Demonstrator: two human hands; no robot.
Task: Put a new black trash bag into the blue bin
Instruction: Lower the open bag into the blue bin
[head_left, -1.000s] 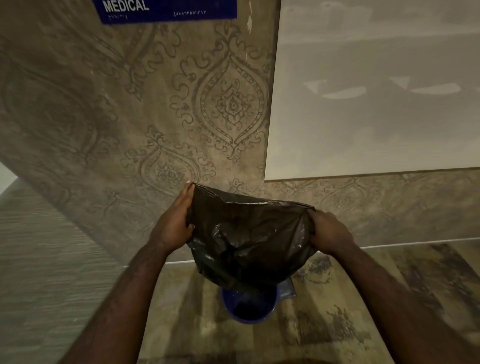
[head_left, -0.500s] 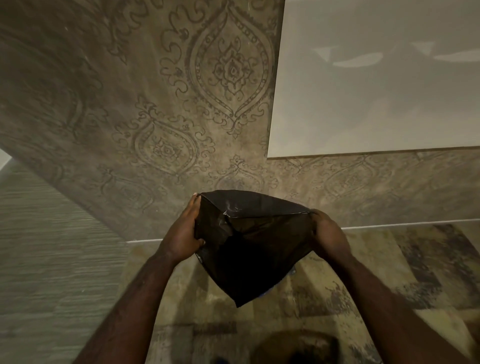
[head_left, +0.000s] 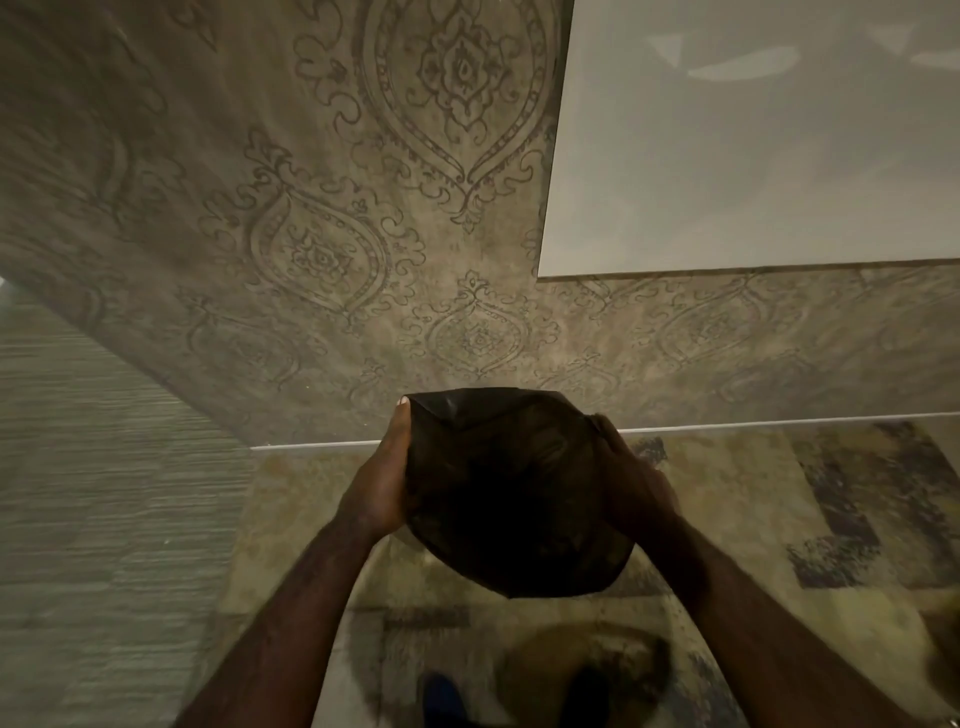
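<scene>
A black trash bag (head_left: 511, 493) hangs in front of me, its mouth spread wide so I look into its dark inside. My left hand (head_left: 382, 483) grips the bag's left edge, fingers curled over the rim. My right hand (head_left: 631, 478) grips the right edge the same way. The blue bin is hidden: the bag covers the floor where it stood.
A patterned grey-brown wall (head_left: 322, 249) stands close ahead, with a pale panel (head_left: 753, 135) at upper right. A white baseboard (head_left: 779, 422) meets the mottled floor (head_left: 779, 519). Two shoe tips (head_left: 441, 696) show at the bottom edge.
The view has tilted down and the bag has dropped lower in it. Its mouth now faces me more squarely. The blue bin seen below the bag a second ago is no longer visible.
</scene>
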